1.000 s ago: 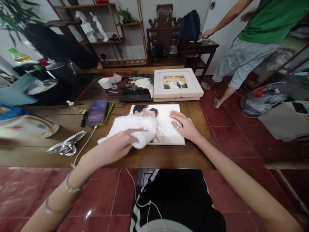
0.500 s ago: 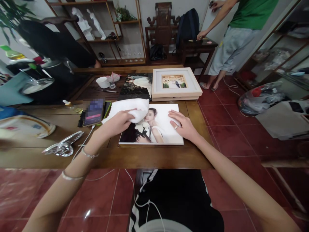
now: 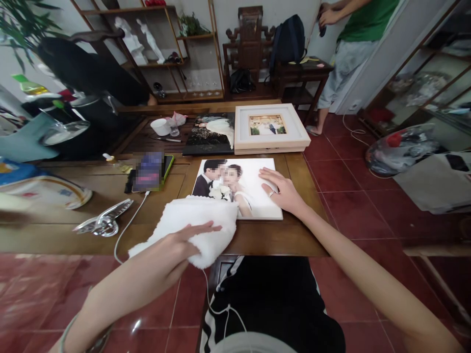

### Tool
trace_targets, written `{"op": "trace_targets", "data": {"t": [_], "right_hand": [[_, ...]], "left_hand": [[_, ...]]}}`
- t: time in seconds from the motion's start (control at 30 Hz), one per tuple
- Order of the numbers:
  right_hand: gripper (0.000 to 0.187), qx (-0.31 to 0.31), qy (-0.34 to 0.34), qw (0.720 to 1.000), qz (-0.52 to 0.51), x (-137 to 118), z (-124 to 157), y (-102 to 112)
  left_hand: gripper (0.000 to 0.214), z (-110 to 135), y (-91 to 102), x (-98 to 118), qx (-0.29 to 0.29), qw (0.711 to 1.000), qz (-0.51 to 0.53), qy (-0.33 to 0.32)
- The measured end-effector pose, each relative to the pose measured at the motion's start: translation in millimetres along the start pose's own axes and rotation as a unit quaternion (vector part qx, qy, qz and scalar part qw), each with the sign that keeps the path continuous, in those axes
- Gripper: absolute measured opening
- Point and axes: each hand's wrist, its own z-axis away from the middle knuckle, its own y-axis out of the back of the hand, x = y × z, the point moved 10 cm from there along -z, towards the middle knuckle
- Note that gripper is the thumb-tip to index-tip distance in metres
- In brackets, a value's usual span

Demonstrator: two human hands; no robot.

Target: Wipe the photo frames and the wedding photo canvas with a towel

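Gripping white cloth (image 3: pixel 198 218), left hand (image 3: pixel 174 244) sits at near edge of wooden table (image 3: pixel 279 235); cloth covers near-left corner of wedding photo print (image 3: pixel 253 179). Right hand (image 3: pixel 281 192) flat on print's right side, fingers spread, holding nothing. Phone (image 3: pixel 149 171) just left of print; framed photo (image 3: pixel 270 128) behind it. Person in green shirt (image 3: pixel 353 29) stands well back.

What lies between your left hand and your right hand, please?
In the head view: the white cloth held by the left hand, then the photo print under the right hand, nothing else.
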Motion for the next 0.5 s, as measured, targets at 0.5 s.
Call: {"op": "trace_targets", "data": {"t": [0.5], "right_hand": [[0.033,-0.007,0.001,1.000,-0.006,0,1,0]], "left_hand": [[0.032,-143,4.4,-40,0.055,0.997,-0.031,-0.041]]}}
